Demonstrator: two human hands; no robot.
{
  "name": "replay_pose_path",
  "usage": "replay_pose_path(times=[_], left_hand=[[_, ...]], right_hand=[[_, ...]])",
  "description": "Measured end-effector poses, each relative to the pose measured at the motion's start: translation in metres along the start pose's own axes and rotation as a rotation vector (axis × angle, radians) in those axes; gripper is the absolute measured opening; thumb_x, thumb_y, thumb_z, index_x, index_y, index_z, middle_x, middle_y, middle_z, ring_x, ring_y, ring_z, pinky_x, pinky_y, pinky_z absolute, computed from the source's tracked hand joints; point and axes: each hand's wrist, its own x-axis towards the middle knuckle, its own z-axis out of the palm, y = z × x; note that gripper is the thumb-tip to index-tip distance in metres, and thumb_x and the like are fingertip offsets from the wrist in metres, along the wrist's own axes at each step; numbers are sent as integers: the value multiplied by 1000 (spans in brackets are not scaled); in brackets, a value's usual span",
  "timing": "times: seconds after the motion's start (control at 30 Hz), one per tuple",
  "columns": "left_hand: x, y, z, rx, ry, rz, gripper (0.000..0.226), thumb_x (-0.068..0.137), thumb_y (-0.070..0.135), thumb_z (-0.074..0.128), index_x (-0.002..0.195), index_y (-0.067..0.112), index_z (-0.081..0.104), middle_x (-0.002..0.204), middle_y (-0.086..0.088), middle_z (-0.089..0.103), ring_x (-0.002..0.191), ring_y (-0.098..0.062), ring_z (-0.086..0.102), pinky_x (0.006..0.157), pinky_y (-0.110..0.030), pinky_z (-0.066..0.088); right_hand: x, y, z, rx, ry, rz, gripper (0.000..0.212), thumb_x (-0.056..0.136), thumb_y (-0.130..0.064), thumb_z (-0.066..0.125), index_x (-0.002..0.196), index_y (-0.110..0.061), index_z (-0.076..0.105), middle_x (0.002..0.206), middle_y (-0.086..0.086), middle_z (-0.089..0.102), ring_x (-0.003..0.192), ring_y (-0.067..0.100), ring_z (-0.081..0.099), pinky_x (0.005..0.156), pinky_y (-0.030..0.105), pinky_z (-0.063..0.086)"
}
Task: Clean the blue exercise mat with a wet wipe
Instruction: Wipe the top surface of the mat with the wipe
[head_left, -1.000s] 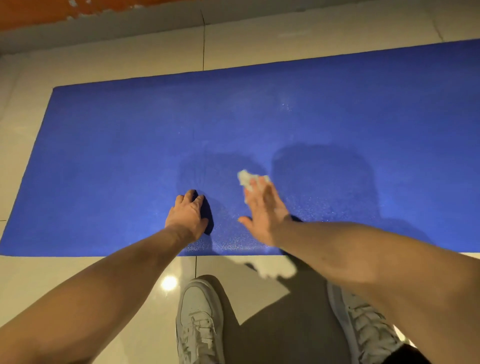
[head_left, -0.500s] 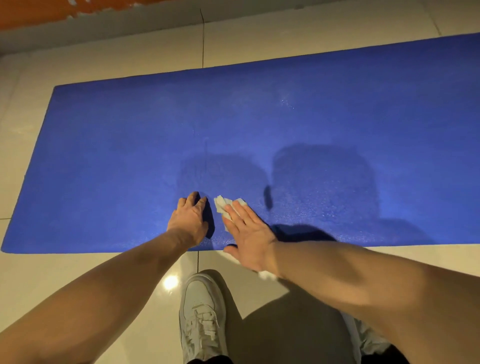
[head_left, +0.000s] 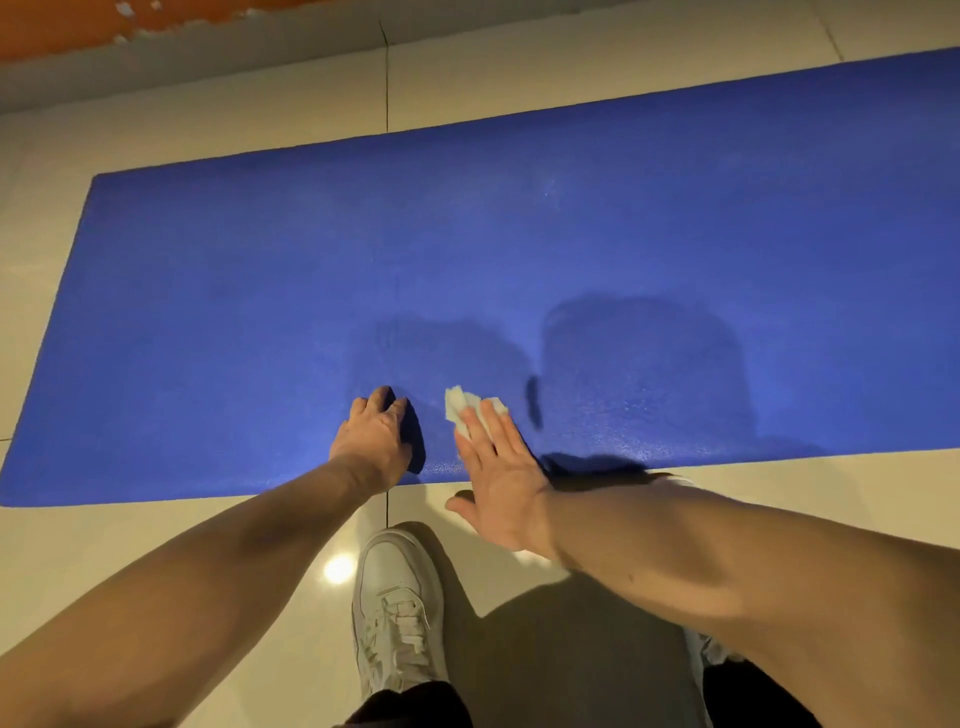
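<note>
Pale tiled floor (head_left: 156, 545), white shoe (head_left: 397, 597) near blue mat (head_left: 311, 286)

head cam, looks fwd and down, close over mat (head_left: 260, 312)

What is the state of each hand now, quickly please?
Left hand: open, rests on the blue mat, holds nothing.
Right hand: open, flat fingers press the wet wipe.

Blue mat (head_left: 260, 312) flat on floor; white wipe (head_left: 462, 404) on near edge.
</note>
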Motion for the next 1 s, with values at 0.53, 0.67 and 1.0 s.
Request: replay_pose_path(times=[0.53,0.67,1.0], left_hand=[[-13,11,3,38,-35,41,76,92,5,58,158,22,23,162,-1,14,140,-26,24,114,-40,37],[-12,8,5,40,-27,50,75,91,6,61,157,20,26,162,-3,16,140,-28,25,115,-40,37],[-6,13,3,5,-45,39,67,95,14,54,156,17,28,162,-3,16,139,-29,25,115,-39,36]], right_hand=[[-15,6,10,22,-21,132,93,96,-73,24,160,-14,-7,161,21,-28,143,48,-35,121,59,-7],[-21,6,3,-115,-63,-215,83,100,-69,14,158,-16,-13,161,14,-31,142,40,-41,119,55,-19],[-62,95,13,-151,-164,90,94,97,-71,10,156,-2,-17,154,26,-33,141,48,-36,120,59,-13]])
